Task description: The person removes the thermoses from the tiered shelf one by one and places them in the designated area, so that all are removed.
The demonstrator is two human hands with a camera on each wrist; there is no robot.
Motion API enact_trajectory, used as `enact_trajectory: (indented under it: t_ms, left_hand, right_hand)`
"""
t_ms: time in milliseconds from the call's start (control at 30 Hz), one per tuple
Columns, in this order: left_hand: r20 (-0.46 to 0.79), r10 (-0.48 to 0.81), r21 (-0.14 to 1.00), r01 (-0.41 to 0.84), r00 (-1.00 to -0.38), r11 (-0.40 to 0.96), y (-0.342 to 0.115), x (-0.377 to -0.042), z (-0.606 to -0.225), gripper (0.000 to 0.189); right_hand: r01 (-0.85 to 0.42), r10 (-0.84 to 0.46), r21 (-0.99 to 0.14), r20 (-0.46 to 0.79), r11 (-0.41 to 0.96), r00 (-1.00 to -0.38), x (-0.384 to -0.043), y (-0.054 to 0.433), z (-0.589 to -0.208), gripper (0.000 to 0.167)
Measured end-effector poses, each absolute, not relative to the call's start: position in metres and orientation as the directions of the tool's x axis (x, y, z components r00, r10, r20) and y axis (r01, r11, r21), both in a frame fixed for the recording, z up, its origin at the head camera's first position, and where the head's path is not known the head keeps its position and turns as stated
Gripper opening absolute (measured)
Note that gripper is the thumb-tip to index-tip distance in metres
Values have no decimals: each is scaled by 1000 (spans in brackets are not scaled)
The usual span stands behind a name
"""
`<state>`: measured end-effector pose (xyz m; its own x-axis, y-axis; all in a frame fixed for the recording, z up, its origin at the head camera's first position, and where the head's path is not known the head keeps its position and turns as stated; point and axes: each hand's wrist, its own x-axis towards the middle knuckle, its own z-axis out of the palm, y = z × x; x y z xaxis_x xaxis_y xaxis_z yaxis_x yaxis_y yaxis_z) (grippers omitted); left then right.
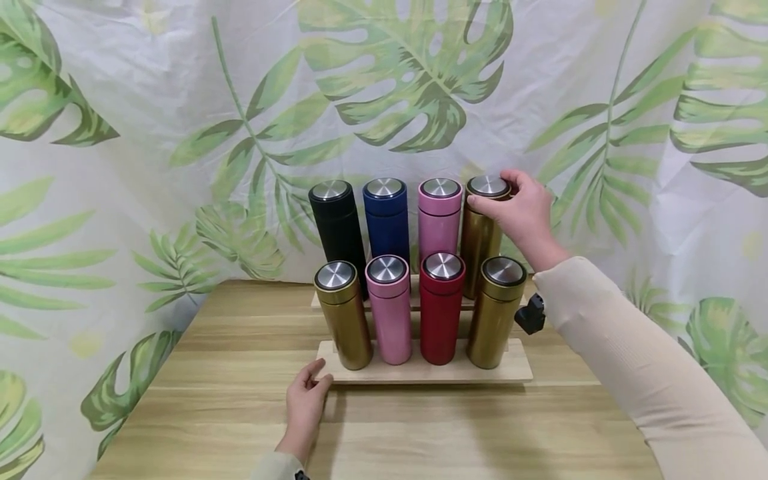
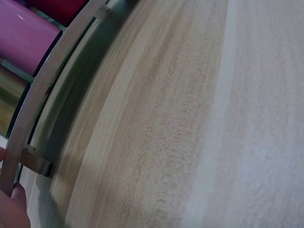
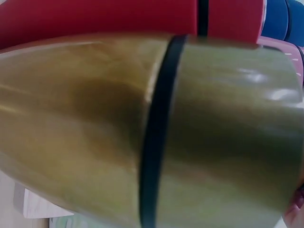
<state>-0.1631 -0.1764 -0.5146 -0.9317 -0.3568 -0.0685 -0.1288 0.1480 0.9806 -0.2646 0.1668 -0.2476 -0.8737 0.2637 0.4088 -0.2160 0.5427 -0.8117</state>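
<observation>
At the back right of a two-step wooden stand stands a gold thermos bottle. My right hand grips its lid, thumb in front and fingers on the far side. My left hand pinches the left front corner of the stand; in the left wrist view the thumb lies under the board's edge. Nearest that hand is another gold bottle on the lower step. A front-right gold bottle fills most of the right wrist view and hides much of the right hand there.
A pink bottle and a red bottle share the lower step. Black, blue and pink bottles line the upper one. The stand sits on a wood-grain table before a leaf-print cloth.
</observation>
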Motion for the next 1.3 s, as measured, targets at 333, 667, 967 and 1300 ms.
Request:
enact_trajectory:
  t_ms: [333,667,967,1300]
  left_hand:
    - [-88,-358,980,-144,-930,136,-177,-164,-522,39]
    - [-117,-382,992,-128,-917,3,-174,-164,-526,42]
    - [-85,-414,996,-87,-906,-16,-175,-165,-532,41]
    - [-88,-387,996,-79,-918,-41,-174,-163,-536,41]
  right_hand:
    - [-223,293,-842,401,492,-868,-261,173,-234,67]
    - [-196,335,-837,403,511,-852,-255,184,-223,66]
    - [-211,380,-838,434,503,-817,-250,201,-221,63]
    - [-168,448,-868,396,467,-802,-244,228,-222,65]
